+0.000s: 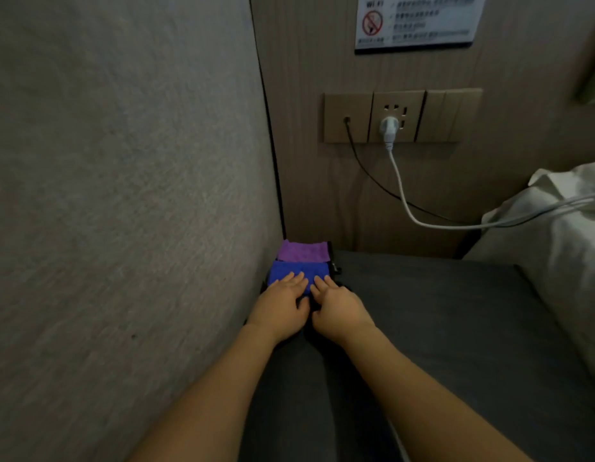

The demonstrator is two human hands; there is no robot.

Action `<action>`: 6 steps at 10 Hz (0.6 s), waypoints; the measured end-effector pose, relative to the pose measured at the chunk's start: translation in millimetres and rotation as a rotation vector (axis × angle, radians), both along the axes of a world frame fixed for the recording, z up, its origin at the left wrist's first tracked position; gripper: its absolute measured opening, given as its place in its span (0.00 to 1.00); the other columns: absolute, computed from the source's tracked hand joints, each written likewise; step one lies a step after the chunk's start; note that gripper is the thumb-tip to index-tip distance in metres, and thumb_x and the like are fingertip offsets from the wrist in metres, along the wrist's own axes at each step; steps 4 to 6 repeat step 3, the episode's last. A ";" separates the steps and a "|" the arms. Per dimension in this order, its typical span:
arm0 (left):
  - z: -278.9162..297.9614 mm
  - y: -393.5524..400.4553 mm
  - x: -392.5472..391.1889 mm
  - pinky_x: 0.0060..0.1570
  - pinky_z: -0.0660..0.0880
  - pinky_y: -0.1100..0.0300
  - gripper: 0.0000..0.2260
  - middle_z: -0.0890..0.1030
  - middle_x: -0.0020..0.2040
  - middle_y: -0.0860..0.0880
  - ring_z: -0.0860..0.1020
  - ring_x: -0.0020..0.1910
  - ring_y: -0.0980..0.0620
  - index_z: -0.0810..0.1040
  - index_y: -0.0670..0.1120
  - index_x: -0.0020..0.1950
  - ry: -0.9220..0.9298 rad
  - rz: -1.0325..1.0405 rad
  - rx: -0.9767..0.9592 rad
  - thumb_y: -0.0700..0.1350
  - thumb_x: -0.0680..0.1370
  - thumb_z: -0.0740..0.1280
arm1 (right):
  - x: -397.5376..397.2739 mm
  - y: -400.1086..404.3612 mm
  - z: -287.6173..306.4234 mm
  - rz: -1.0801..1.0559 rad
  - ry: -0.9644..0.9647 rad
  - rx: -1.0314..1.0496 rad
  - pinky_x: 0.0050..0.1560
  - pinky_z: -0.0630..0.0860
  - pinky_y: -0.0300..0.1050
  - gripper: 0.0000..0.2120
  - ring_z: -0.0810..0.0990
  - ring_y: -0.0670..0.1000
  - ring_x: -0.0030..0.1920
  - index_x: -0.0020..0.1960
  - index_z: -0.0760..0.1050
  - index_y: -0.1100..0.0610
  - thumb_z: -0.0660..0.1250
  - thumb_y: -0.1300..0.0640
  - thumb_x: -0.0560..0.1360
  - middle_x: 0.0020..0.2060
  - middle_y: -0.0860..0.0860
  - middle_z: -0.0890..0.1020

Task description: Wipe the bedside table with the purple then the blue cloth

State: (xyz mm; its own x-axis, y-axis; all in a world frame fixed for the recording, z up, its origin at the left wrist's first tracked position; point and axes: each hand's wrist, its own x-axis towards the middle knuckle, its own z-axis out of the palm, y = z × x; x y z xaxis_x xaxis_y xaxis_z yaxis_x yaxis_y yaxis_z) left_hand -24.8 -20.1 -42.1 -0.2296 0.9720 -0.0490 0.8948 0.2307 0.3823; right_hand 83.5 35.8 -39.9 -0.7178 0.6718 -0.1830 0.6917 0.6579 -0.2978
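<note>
A folded purple cloth (302, 251) lies in the far left corner of the dark grey bedside table (422, 295), against the wall. Directly in front of it lies a folded blue cloth (296, 271). My left hand (283, 305) rests flat on the blue cloth's near part with straight fingers. My right hand (339, 308) lies beside it, fingertips on the blue cloth's near right edge. Both hands cover the cloth's front; something dark shows under and beside the cloths.
A textured grey wall (123, 195) runs along the left. On the wood panel behind is a socket plate (399, 116) with a white plug and cable (402, 195) and a black cable (366, 171). White bedding (562, 235) lies at the right. A sign (416, 21) hangs above.
</note>
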 end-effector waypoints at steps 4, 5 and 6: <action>57.9 17.5 34.4 0.39 0.75 0.53 0.12 0.80 0.35 0.42 0.77 0.35 0.47 0.76 0.44 0.33 -0.510 0.363 0.017 0.40 0.76 0.59 | 33.6 5.3 53.9 -0.551 0.562 -0.526 0.48 0.79 0.50 0.10 0.83 0.59 0.45 0.38 0.82 0.63 0.63 0.63 0.72 0.38 0.59 0.84; 57.9 17.5 34.4 0.39 0.75 0.53 0.12 0.80 0.35 0.42 0.77 0.35 0.47 0.76 0.44 0.33 -0.510 0.363 0.017 0.40 0.76 0.59 | 33.6 5.3 53.9 -0.551 0.562 -0.526 0.48 0.79 0.50 0.10 0.83 0.59 0.45 0.38 0.82 0.63 0.63 0.63 0.72 0.38 0.59 0.84; 57.9 17.5 34.4 0.39 0.75 0.53 0.12 0.80 0.35 0.42 0.77 0.35 0.47 0.76 0.44 0.33 -0.510 0.363 0.017 0.40 0.76 0.59 | 33.6 5.3 53.9 -0.551 0.562 -0.526 0.48 0.79 0.50 0.10 0.83 0.59 0.45 0.38 0.82 0.63 0.63 0.63 0.72 0.38 0.59 0.84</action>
